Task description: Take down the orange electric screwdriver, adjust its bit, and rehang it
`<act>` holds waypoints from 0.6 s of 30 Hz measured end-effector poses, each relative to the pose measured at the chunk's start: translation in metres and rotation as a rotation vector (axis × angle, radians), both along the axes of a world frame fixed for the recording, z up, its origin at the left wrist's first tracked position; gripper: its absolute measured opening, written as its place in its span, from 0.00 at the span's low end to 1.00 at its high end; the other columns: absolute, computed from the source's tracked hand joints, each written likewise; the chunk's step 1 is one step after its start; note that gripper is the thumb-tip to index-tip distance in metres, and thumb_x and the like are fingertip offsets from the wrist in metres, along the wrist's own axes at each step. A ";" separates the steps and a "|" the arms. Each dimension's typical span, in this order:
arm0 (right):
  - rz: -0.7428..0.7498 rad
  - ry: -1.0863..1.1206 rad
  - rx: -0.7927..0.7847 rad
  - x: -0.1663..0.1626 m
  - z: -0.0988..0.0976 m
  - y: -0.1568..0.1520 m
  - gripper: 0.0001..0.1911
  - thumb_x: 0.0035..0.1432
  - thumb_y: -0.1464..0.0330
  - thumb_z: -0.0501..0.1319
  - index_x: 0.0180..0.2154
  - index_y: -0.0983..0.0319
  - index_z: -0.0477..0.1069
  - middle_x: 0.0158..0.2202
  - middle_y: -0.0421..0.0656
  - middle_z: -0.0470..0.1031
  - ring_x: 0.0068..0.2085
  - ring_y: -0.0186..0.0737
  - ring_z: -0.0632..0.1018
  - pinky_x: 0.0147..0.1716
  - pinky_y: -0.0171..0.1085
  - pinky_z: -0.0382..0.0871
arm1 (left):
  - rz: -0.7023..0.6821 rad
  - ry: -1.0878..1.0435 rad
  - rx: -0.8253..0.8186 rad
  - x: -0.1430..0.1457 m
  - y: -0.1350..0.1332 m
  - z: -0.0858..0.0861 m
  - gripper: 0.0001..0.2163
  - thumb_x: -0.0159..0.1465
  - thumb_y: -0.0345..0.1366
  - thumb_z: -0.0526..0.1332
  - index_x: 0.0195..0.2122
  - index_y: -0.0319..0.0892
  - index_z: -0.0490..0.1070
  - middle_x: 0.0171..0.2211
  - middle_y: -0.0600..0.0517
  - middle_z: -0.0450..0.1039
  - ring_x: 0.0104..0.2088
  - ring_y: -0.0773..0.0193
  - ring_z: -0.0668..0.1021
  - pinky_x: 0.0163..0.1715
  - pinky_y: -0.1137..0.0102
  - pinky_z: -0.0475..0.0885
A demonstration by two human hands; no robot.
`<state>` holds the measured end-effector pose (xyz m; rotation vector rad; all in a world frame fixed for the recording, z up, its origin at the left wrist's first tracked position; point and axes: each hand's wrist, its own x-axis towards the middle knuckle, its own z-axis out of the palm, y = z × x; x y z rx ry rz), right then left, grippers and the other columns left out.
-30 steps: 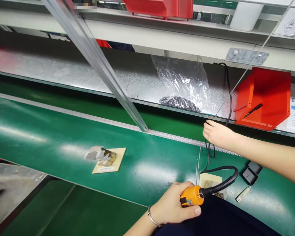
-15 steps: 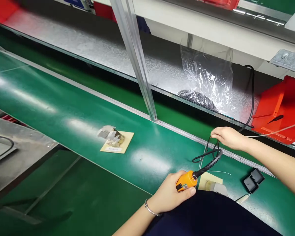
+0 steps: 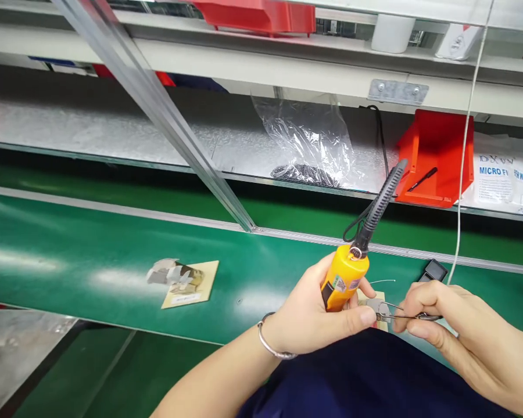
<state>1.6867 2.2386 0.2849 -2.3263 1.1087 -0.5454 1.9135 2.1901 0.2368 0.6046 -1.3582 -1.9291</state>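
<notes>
My left hand [image 3: 314,313] is closed around an orange corded hand tool [image 3: 347,273] with a black switch, labels and a ring at its end. Its ribbed black cord sleeve [image 3: 381,203] points up and away from me. To the right, the fingers of my right hand [image 3: 448,322] pinch a thin dark wire loop [image 3: 401,306] close to my left thumb. What the loop's far end touches is unclear. Behind it, partly hidden, lies a pale card [image 3: 381,296] with grey material on it. A small black open box [image 3: 433,271] sits beyond my right hand.
Left on the green bench lies a yellowish card [image 3: 207,290] with a grey-taped roll. A metal post [image 3: 192,145] rises from the bench's back rail. The shelf holds a clear plastic bag [image 3: 309,139], a red bin [image 3: 444,145] and white wiper packs [image 3: 505,174]. A white cord [image 3: 464,151] hangs at right.
My right hand has moved down from the back rail to beside my left hand. The orange tool has tipped so its cord end points upward. The view has turned right.
</notes>
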 end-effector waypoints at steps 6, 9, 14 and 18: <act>0.022 -0.012 -0.362 0.002 -0.006 0.004 0.10 0.67 0.78 0.48 0.46 0.62 0.61 0.35 0.41 0.74 0.31 0.32 0.74 0.31 0.32 0.71 | -0.034 -0.032 -0.042 -0.017 0.010 0.019 0.12 0.60 0.31 0.66 0.40 0.38 0.62 0.30 0.53 0.70 0.27 0.72 0.70 0.28 0.76 0.67; 0.071 0.082 -0.639 -0.002 -0.015 0.003 0.11 0.65 0.78 0.50 0.48 0.67 0.64 0.37 0.47 0.76 0.32 0.38 0.74 0.30 0.37 0.69 | 0.014 -0.111 -0.061 -0.017 0.015 0.019 0.11 0.61 0.32 0.65 0.39 0.38 0.62 0.28 0.54 0.67 0.26 0.72 0.68 0.28 0.75 0.65; 0.218 0.268 -0.878 -0.002 -0.012 0.004 0.16 0.63 0.81 0.45 0.45 0.71 0.69 0.30 0.47 0.75 0.30 0.40 0.74 0.28 0.39 0.67 | 0.049 -0.155 -0.108 -0.010 0.023 0.014 0.11 0.61 0.32 0.64 0.41 0.38 0.61 0.29 0.55 0.65 0.26 0.72 0.65 0.27 0.75 0.63; 0.269 0.319 -0.916 -0.008 0.003 0.006 0.19 0.62 0.81 0.46 0.45 0.68 0.71 0.32 0.44 0.76 0.30 0.39 0.73 0.27 0.40 0.64 | 0.027 -0.177 -0.157 0.000 0.026 0.008 0.10 0.63 0.35 0.63 0.38 0.38 0.62 0.27 0.57 0.62 0.25 0.74 0.63 0.26 0.76 0.60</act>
